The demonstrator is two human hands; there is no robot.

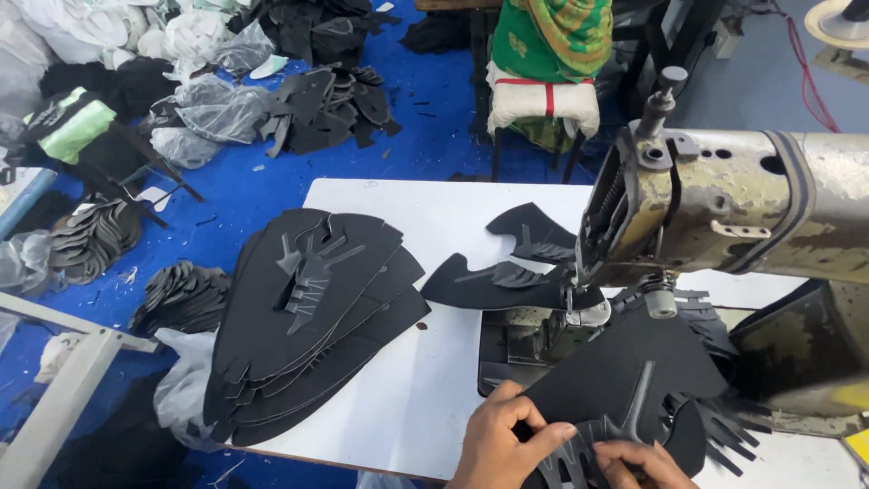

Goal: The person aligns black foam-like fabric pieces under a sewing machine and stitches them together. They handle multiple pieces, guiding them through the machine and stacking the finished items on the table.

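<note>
Below the sewing machine (724, 208), my left hand (498, 444) and right hand (638, 464) pinch the black cutout (625, 371), its long axis pointing toward the needle.

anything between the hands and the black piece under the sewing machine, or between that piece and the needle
No to both. The left hand and right hand already rest on the black piece and its grey overlay. The piece already reaches the presser foot of the sewing machine.
</note>
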